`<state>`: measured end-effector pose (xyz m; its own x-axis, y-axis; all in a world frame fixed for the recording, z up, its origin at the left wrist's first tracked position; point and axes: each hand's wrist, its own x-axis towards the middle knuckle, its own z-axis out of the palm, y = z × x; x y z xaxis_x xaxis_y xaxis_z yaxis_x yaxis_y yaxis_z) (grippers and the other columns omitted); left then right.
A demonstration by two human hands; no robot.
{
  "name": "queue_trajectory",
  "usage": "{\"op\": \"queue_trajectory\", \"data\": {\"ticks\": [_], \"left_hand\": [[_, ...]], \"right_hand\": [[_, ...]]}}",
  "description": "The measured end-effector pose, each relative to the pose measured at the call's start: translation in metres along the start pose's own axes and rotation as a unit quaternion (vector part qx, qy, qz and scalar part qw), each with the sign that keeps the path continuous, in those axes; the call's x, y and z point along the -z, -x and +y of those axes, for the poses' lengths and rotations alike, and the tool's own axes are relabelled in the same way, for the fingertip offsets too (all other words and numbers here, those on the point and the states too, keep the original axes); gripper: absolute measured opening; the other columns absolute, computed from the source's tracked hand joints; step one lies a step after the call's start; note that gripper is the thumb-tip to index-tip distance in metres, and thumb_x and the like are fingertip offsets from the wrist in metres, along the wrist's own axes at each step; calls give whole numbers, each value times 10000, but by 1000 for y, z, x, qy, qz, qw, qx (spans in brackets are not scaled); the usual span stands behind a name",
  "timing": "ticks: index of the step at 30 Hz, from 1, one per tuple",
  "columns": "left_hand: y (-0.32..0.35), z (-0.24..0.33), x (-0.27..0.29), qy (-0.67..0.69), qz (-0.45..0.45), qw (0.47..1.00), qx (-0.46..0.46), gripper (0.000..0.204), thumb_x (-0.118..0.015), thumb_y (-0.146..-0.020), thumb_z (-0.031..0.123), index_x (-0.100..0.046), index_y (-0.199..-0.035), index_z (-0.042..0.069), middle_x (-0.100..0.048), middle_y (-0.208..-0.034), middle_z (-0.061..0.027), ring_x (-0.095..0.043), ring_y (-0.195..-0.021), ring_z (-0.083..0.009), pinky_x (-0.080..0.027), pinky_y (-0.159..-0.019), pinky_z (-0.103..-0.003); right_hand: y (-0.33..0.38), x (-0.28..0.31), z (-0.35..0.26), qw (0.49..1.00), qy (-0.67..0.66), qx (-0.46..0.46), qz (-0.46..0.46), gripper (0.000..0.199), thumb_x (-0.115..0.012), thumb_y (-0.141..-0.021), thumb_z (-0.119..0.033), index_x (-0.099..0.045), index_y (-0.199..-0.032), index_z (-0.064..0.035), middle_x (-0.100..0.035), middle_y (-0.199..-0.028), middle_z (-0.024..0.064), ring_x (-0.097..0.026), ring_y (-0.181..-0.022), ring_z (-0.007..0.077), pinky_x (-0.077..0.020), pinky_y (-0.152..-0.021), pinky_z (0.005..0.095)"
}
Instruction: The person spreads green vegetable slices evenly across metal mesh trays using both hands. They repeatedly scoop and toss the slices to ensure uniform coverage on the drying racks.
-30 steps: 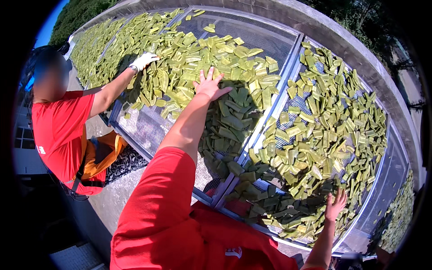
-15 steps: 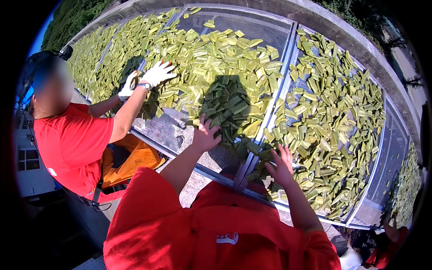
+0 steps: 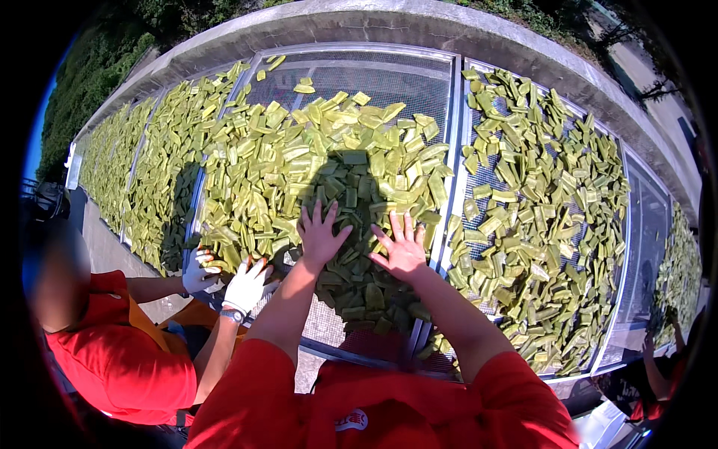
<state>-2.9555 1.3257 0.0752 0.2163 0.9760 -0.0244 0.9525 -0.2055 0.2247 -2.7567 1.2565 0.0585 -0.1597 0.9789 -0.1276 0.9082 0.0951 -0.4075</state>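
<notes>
Flat, cut green pieces [image 3: 262, 176], of a plant kind I cannot make out, lie in a thick layer on a metal-framed mesh drying rack [image 3: 389, 71]. My left hand [image 3: 321, 238] rests palm down on the pieces with its fingers spread. To its right, my right hand [image 3: 404, 253] is also spread flat over the layer, near the rack's right frame bar. Shaded pieces [image 3: 351, 258] lie between the two hands, under my own shadow. Neither hand grips anything.
At my left, a co-worker in a red shirt [image 3: 127, 359] has white-gloved hands [image 3: 247, 286] at the rack's near edge. Another mesh rack with green pieces [image 3: 538, 224] adjoins on the right. A concrete wall [image 3: 359, 28] runs behind. Another person's arm [image 3: 658, 367] shows far right.
My hands have moved from the near edge farther onto the rack, the right one from the frame joint leftward. The co-worker's gloved hands have come back to the near edge. My view has shifted.
</notes>
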Motion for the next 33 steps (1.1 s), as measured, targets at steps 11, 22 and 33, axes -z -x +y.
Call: {"op": "queue_trajectory", "data": {"ticks": [11, 22, 33], "left_hand": [[-176, 11, -19, -60, -31, 997, -22, 710, -577, -737, 613, -364, -1365, 359, -294, -1433, -82, -66, -1358, -433, -316, -850, -715], [-318, 30, -50, -95, 55, 992, -58, 720, -471, -723, 716, -361, -1359, 395, -284, -1448, -65, -133, -1349, -420, -409, -830, -630], [-407, -7, -48, 34, 42, 998, -37, 701, -544, -747, 668, -341, -1366, 407, -245, -1481, -39, -65, -1392, -337, -250, -1024, -595]], "right_hand": [[-239, 60, 47, 994, 64, -82, -37, 803, -684, -747, -273, -242, -1406, -392, -101, -1493, 160, -124, -1372, 375, -144, -1033, 645], [-373, 89, 188, 973, 82, -201, 76, 821, -594, -756, -597, -192, -1428, -350, -182, -1491, 138, -146, -1380, 324, -166, -1052, 612], [-382, 112, 184, 984, 157, -35, 79, 562, -542, -845, -368, -334, -1364, -309, -325, -1440, 20, -248, -1350, 261, -221, -1058, 554]]}}
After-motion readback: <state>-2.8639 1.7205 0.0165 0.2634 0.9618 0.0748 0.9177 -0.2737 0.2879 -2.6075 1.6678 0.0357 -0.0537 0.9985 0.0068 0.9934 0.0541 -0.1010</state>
